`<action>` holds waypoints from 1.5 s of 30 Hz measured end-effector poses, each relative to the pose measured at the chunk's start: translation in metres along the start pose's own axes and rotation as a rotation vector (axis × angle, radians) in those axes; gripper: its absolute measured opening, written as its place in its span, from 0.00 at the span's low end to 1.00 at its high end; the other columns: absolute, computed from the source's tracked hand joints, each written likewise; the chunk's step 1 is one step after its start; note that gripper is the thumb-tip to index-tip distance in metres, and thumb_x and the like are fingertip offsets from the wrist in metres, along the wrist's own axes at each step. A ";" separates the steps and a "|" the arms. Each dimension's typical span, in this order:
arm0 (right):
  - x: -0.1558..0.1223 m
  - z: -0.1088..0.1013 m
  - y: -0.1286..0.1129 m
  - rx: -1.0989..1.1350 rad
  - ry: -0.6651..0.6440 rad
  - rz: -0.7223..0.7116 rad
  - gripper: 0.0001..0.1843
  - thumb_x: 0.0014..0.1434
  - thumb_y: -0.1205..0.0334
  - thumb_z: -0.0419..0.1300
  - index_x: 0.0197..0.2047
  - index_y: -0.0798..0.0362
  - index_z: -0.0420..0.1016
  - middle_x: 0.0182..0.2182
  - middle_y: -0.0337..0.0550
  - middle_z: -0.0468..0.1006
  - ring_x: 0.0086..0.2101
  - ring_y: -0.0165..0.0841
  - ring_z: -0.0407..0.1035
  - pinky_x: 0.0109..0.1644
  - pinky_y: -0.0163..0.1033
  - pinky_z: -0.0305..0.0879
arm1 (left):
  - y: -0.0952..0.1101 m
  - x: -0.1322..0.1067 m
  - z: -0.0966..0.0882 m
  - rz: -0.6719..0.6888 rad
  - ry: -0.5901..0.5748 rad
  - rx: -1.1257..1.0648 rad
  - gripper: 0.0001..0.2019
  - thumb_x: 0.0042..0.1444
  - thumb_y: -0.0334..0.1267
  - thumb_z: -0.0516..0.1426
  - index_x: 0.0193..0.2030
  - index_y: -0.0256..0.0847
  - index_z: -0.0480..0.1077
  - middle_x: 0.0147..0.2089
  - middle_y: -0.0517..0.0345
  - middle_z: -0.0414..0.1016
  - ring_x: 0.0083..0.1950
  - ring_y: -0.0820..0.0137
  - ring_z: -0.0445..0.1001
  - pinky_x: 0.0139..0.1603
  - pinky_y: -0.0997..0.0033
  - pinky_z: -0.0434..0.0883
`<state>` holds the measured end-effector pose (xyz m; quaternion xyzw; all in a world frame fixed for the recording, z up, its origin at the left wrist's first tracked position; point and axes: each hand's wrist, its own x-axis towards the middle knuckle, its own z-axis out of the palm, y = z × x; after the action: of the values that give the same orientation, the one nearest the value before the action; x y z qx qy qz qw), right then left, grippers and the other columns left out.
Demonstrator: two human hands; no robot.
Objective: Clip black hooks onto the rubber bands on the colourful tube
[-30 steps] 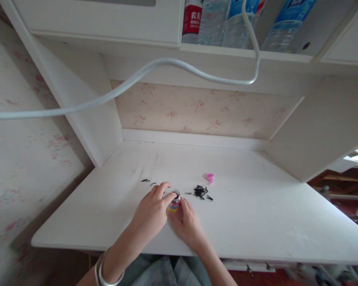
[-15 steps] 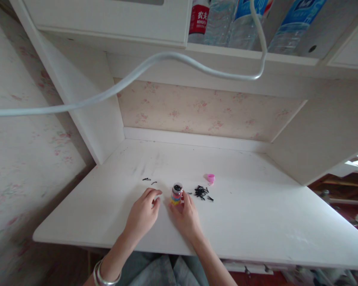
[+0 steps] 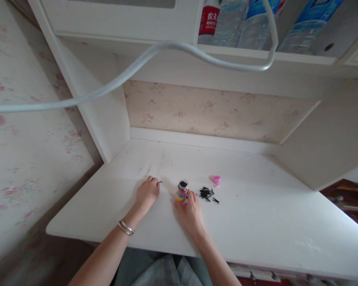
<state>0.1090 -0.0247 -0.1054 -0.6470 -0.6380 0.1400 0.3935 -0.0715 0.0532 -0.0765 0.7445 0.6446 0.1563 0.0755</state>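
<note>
My right hand (image 3: 191,210) is wrapped round a small clear jar (image 3: 182,190), which stands upright on the desk. Bands of yellow, blue and red show through its wall, with black pieces at the open top. My left hand (image 3: 148,192) rests on the desk to the jar's left, fingers curled down and their tips hidden. One thin black hair band (image 3: 159,182) pokes out beside those fingers. To the right of the jar lies a pile of small black hair bands (image 3: 207,193), some looped, with a pink lid (image 3: 216,180) behind it.
The white desk (image 3: 256,214) runs back to a wallpapered panel (image 3: 203,111). Overhead, a shelf holds plastic bottles (image 3: 231,22). A thick white cable (image 3: 167,45) crosses the upper view. White side panels (image 3: 95,103) stand at both ends.
My left hand has moved forward over the two black pieces that lay left of the jar, and its fingers have curled down. The right hand keeps its hold. The view has shifted slightly.
</note>
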 end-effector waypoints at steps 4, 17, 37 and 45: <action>-0.003 0.000 0.000 0.003 0.012 -0.005 0.22 0.59 0.56 0.57 0.56 0.50 0.62 0.49 0.48 0.71 0.49 0.42 0.67 0.52 0.47 0.66 | 0.006 0.006 0.002 0.023 -0.005 -0.034 0.11 0.62 0.32 0.48 0.35 0.38 0.71 0.40 0.51 0.74 0.39 0.68 0.75 0.40 0.70 0.67; -0.006 -0.004 -0.003 0.041 -0.006 -0.026 0.22 0.59 0.60 0.55 0.57 0.49 0.62 0.47 0.47 0.70 0.47 0.40 0.68 0.49 0.45 0.67 | 0.089 -0.032 -0.059 0.308 0.292 -0.453 0.09 0.64 0.37 0.50 0.40 0.42 0.72 0.41 0.56 0.73 0.35 0.73 0.72 0.39 0.73 0.70; -0.005 -0.004 -0.002 0.046 0.007 -0.030 0.23 0.58 0.62 0.54 0.58 0.50 0.61 0.46 0.48 0.71 0.45 0.40 0.69 0.46 0.44 0.68 | 0.075 -0.042 -0.049 0.360 0.127 -0.228 0.25 0.56 0.22 0.47 0.54 0.50 0.71 0.50 0.56 0.67 0.38 0.75 0.74 0.43 0.73 0.72; -0.005 -0.004 -0.003 0.040 -0.014 -0.010 0.22 0.59 0.61 0.55 0.57 0.50 0.61 0.47 0.48 0.71 0.46 0.40 0.69 0.47 0.44 0.68 | 0.074 -0.035 -0.054 0.434 0.165 -0.447 0.16 0.63 0.30 0.48 0.51 0.46 0.71 0.49 0.56 0.72 0.49 0.70 0.73 0.52 0.70 0.70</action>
<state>0.1090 -0.0317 -0.1023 -0.6348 -0.6411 0.1553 0.4023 -0.0240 0.0020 -0.0073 0.8144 0.4244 0.3665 0.1497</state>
